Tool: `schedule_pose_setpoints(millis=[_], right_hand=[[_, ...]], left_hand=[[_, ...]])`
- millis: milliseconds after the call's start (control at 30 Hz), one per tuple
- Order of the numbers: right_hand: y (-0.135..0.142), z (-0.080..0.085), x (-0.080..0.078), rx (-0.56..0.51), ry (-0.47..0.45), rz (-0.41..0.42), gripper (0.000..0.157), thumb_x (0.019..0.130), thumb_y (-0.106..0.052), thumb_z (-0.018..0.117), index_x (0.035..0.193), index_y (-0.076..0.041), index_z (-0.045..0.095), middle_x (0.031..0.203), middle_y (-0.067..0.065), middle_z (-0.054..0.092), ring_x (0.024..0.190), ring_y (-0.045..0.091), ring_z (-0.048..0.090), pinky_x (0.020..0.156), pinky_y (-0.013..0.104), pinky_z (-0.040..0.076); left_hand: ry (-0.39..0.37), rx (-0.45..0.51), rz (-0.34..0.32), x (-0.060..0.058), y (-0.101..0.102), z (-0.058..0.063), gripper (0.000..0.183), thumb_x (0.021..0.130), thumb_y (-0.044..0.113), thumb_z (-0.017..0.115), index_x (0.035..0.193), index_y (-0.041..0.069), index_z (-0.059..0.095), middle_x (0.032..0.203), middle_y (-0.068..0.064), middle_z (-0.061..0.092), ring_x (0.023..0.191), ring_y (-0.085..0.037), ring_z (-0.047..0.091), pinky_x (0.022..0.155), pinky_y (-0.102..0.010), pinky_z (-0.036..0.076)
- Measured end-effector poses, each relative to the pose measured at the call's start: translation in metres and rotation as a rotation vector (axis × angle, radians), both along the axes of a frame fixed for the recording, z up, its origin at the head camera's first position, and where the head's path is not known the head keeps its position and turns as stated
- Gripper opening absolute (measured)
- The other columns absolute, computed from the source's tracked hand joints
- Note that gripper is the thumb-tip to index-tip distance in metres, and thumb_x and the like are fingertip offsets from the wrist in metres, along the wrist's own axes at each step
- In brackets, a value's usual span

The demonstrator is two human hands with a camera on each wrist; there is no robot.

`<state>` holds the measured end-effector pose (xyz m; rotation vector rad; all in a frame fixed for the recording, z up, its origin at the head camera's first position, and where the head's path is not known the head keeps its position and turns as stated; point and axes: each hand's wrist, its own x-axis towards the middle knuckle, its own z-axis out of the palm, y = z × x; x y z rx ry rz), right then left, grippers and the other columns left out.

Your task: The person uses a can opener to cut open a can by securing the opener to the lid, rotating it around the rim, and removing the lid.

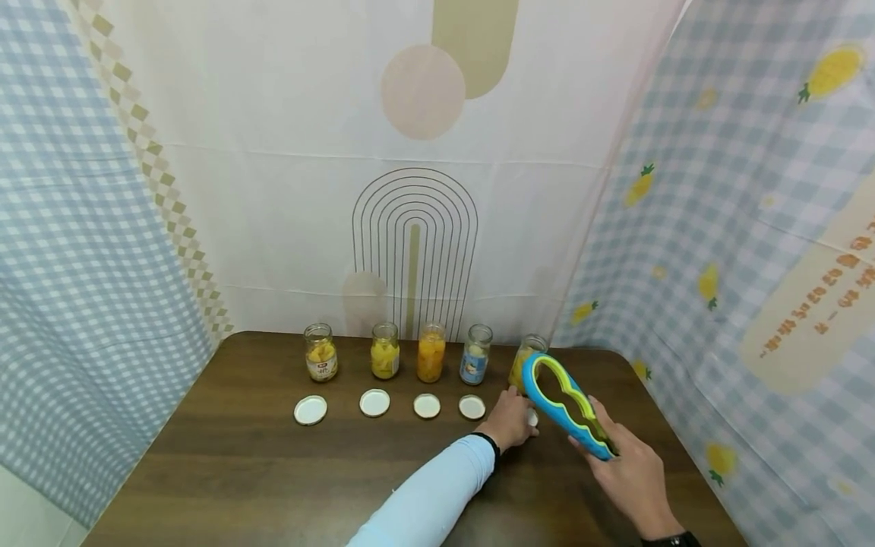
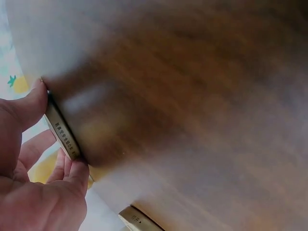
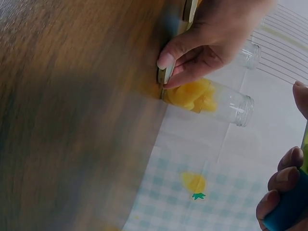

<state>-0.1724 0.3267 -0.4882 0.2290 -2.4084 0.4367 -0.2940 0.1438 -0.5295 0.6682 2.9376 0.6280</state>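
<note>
My left hand (image 1: 508, 420) is low over the table at the right end of a row of lids. Its thumb and fingers pinch the rim of a round jar lid (image 2: 63, 134), white on top with a gold side, lying at the tabletop. Just behind that lid stands an uncapped glass jar (image 3: 192, 96) with yellow fruit pieces inside. My right hand (image 1: 632, 471) grips a jar opener (image 1: 569, 427), blue outside and lime green inside with a scalloped opening. The opener is held up off the table and overlaps the rightmost jar in the head view.
More uncapped jars of fruit line the back, including a labelled jar (image 1: 322, 357), an orange-filled jar (image 1: 431, 357) and a blue-labelled jar (image 1: 475, 357). Before each lies a white lid, such as the leftmost lid (image 1: 311, 410). Cloth curtains (image 1: 287, 228) hang behind the brown table (image 1: 273, 471).
</note>
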Motion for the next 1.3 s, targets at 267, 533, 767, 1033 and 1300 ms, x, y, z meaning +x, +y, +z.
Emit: schedule_pose_setpoints(millis=[267, 533, 767, 1033, 1300], right_hand=[[-0.004, -0.003, 0.0, -0.009, 0.01, 0.0, 0.092, 0.069, -0.02, 0.101, 0.152, -0.022, 0.062, 0.081, 0.006, 0.076, 0.057, 0.009, 0.059, 0.049, 0.025, 0.042], [-0.006, -0.007, 0.001, -0.033, -0.027, -0.02, 0.088, 0.072, -0.024, 0.1, 0.152, -0.025, 0.062, 0.08, 0.003, 0.074, 0.059, 0.006, 0.058, 0.05, 0.027, 0.043], [-0.01, -0.01, 0.002, -0.058, -0.081, -0.045, 0.085, 0.076, -0.028, 0.098, 0.152, -0.025, 0.061, 0.084, 0.005, 0.076, 0.06, 0.007, 0.058, 0.052, 0.027, 0.043], [-0.012, -0.013, 0.002, -0.073, -0.094, -0.063, 0.082, 0.077, -0.03, 0.097, 0.152, -0.024, 0.062, 0.083, 0.005, 0.076, 0.062, 0.005, 0.056, 0.053, 0.028, 0.043], [-0.015, -0.011, -0.001, -0.099, -0.069, -0.041, 0.083, 0.078, -0.028, 0.097, 0.153, -0.023, 0.061, 0.093, 0.013, 0.081, 0.068, 0.022, 0.07, 0.054, 0.033, 0.048]], left_hand=[[0.004, 0.01, 0.021, -0.007, 0.005, -0.011, 0.039, 0.088, 0.041, 0.089, 0.118, 0.019, 0.078, 0.116, -0.001, 0.062, 0.108, -0.017, 0.057, 0.09, -0.026, 0.054], [-0.071, 0.056, 0.065, -0.003, 0.007, -0.009, 0.047, 0.087, 0.037, 0.091, 0.125, 0.017, 0.074, 0.123, -0.003, 0.061, 0.112, -0.019, 0.058, 0.093, -0.027, 0.056], [-0.077, 0.048, 0.079, 0.002, 0.003, -0.002, 0.052, 0.086, 0.038, 0.092, 0.128, 0.013, 0.073, 0.123, -0.003, 0.061, 0.112, -0.018, 0.057, 0.095, -0.025, 0.055], [-0.08, 0.054, 0.077, 0.001, 0.002, -0.002, 0.053, 0.086, 0.038, 0.092, 0.129, 0.015, 0.072, 0.124, -0.002, 0.061, 0.113, -0.017, 0.056, 0.096, -0.025, 0.055], [-0.069, 0.037, 0.081, -0.003, 0.004, 0.003, 0.048, 0.086, 0.038, 0.092, 0.123, 0.014, 0.075, 0.123, -0.002, 0.061, 0.113, -0.018, 0.057, 0.095, -0.025, 0.054]])
